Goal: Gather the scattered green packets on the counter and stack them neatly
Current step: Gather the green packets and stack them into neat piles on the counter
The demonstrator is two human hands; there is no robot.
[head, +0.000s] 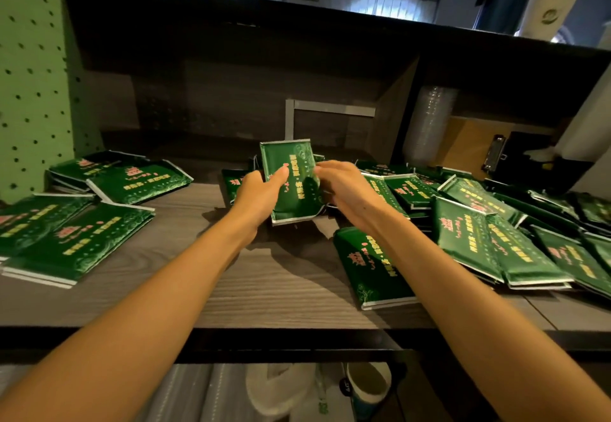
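Note:
A small bundle of green packets [291, 164] stands tilted on its lower edge at the middle of the wooden counter [258, 286]. My left hand [261, 190] grips its left side, thumb across the front. My right hand [344, 187] holds its right edge with curled fingers. Several loose green packets [479, 233] lie overlapping in a heap to the right, and one packet [370, 269] sits partly under my right forearm. Stacked packets [76, 243] lie at the near left, with another stack [139, 180] behind them.
A green pegboard panel [29, 74] rises at the left. A dark shelf overhangs the counter. At the back right stand a stack of clear plastic cups [426, 124], a clipboard [469, 144] and a dark box. Below the counter's front edge sit a cup [367, 385] and plastic wrap.

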